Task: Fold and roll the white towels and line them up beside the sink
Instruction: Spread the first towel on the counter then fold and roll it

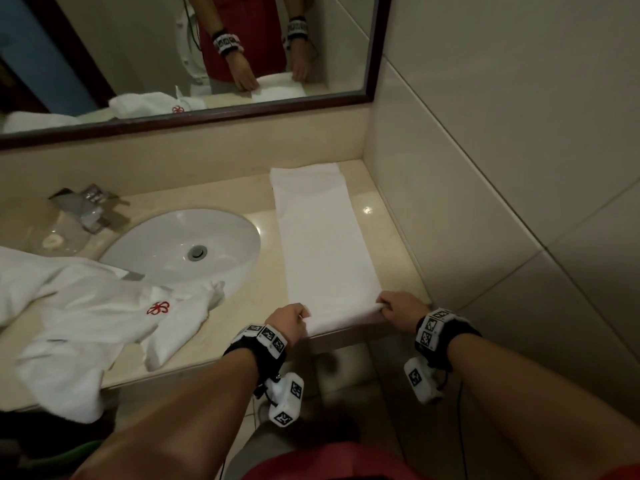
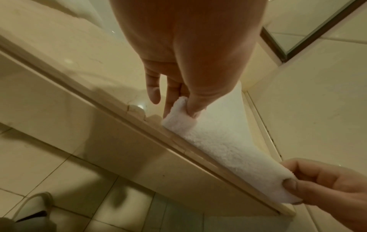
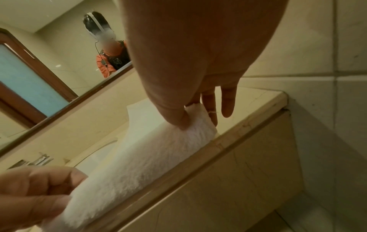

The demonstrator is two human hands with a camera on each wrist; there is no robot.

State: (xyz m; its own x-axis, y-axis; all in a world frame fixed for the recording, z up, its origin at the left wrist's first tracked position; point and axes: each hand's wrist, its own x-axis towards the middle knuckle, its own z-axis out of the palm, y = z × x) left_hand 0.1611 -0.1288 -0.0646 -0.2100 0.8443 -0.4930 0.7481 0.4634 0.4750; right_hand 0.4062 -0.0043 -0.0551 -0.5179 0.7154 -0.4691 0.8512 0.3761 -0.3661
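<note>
2 loose towels (image 1: 86, 317) lie crumpled at the tabletop's (image 1: 242, 299) near left; right of the sink (image 1: 187, 247), left hand (image 1: 289, 322) and right hand (image 1: 398, 311) pinch the folded towel's (image 1: 322, 237) near corners, starting its roll; next, turn it evenly away.

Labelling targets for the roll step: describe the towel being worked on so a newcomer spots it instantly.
Start at the oval white sink in the beige counter and look to its right. The folded towel lies there as a long flat strip running from the backsplash to the counter's front edge. Unlike the crumpled towels left of the sink, it is smooth, and both hands pinch its near end.
</note>
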